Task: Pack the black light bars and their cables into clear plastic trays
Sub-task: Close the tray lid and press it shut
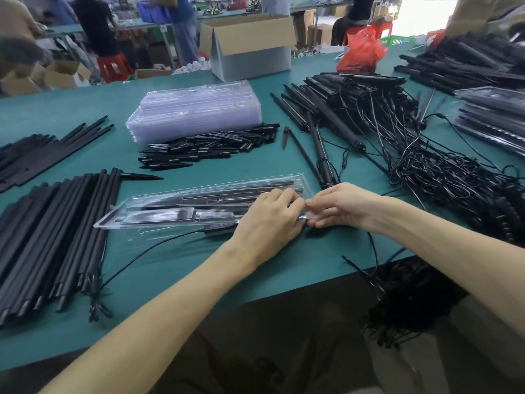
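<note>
A flat green table [170,274] with a matte surface fills most of the view. On its right side sprawls a tangled heap of light bars [341,109], slim black rods trailing thin, glossy, looping cables. At the left edge lies a neater bundle of black rods [51,231], straight and smooth, packed side by side. At the far edge stands an open cardboard box [247,44] with its flaps up. In front of it sits a stack of empty trays [196,109], clear moulded plastic, rectangular, with ribbed channels. Against that stack rests a loose pile of short black spikes [210,146] with pointed tips.

The clear tray [184,206] being packed lies near the front of the table, between the rod bundle and the cable heap, long and shiny, with black bars nested in its channels.

Both hands meet at its right end. The left hand [270,220] lies over the tray with bent fingers gripping its end. The right hand [341,206] pinches the tray's end edge between thumb and fingertips.

A thin black cable [142,248] curves out along the tray's near side to a small oblong controller [220,226].
</note>
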Available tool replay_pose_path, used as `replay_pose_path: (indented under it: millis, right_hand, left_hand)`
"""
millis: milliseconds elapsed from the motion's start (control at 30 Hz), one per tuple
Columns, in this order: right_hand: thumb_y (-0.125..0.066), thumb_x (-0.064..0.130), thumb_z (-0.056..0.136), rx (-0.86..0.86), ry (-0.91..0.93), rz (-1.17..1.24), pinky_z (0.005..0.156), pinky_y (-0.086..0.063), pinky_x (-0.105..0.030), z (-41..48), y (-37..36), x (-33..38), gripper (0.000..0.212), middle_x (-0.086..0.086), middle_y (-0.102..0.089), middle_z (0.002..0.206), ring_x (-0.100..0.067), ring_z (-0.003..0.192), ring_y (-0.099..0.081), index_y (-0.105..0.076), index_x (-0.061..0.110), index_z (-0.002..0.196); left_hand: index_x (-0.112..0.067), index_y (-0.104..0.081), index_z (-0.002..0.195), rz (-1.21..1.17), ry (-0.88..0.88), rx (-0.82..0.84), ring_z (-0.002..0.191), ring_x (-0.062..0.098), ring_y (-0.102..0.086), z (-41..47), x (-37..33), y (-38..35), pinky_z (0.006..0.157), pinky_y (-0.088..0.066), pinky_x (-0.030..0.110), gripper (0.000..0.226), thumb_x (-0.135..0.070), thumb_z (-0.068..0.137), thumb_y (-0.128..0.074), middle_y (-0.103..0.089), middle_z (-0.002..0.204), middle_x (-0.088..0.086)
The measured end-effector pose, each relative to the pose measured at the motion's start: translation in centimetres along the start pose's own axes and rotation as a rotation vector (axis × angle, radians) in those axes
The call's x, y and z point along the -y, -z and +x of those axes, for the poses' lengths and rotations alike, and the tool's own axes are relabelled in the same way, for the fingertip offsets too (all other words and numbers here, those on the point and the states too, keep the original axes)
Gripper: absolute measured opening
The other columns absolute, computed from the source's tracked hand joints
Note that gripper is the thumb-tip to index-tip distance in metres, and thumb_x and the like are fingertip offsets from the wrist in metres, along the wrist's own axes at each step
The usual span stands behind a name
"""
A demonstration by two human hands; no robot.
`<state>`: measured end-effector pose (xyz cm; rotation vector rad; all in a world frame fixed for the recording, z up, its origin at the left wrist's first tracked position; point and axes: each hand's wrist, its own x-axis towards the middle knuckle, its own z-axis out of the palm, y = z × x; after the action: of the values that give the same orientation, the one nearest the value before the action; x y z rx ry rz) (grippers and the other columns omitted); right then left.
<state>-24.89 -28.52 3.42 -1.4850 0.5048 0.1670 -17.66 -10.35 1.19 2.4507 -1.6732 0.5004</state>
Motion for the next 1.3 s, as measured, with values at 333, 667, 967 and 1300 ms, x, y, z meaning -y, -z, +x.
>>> replay_pose_path:
  millis: [333, 667, 967, 1300]
  right_hand:
    - [-0.062, 0.003, 0.093, -0.064, 0.019, -0.109, 0.058, -0.058, -0.025, 0.1, -0.5, 0.3, 0.012, -0.018, -0.071, 0.078, -0.027, 0.071, -0.074, -0.067, -0.008, 0.094]
    - [-0.055, 0.001, 0.096, -0.115, 0.049, -0.212, 0.052, -0.054, -0.023, 0.2, -1.0, 0.3, 0.018, -0.018, -0.068, 0.076, -0.022, 0.061, -0.071, -0.065, -0.002, 0.081]
    - [-0.055, 0.001, 0.097, -0.165, 0.076, -0.283, 0.049, -0.054, -0.022, 0.5, -1.5, 0.1, 0.023, -0.014, -0.066, 0.065, -0.018, 0.053, -0.068, -0.063, -0.001, 0.075]
    - [-0.059, 0.006, 0.096, -0.124, 0.096, -0.214, 0.054, -0.056, -0.022, 0.7, -0.7, -0.4, 0.018, -0.018, -0.07, 0.073, -0.021, 0.063, -0.072, -0.068, -0.004, 0.084]
  left_hand:
    - [-0.012, -0.066, 0.116, -0.037, 0.008, -0.053, 0.11, 0.025, -0.058, -0.3, -0.3, -0.1, 0.096, -0.043, 0.039, 0.032, -0.031, 0.104, -0.043, -0.063, 0.122, 0.002]
    - [-0.012, -0.068, 0.115, -0.061, -0.024, -0.147, 0.113, 0.023, -0.062, -0.6, -0.4, -0.4, 0.098, -0.047, 0.039, 0.027, -0.027, 0.103, -0.05, -0.067, 0.121, 0.001]
    - [-0.012, -0.068, 0.111, -0.054, -0.028, -0.108, 0.113, 0.022, -0.061, -0.4, -0.3, -0.5, 0.097, -0.046, 0.039, 0.025, -0.027, 0.105, -0.05, -0.068, 0.118, 0.0]
    - [-0.012, -0.064, 0.124, -0.095, 0.019, -0.076, 0.118, 0.023, -0.059, -0.7, -0.5, -0.4, 0.102, -0.043, 0.037, 0.03, -0.029, 0.106, -0.048, -0.063, 0.128, 0.002]
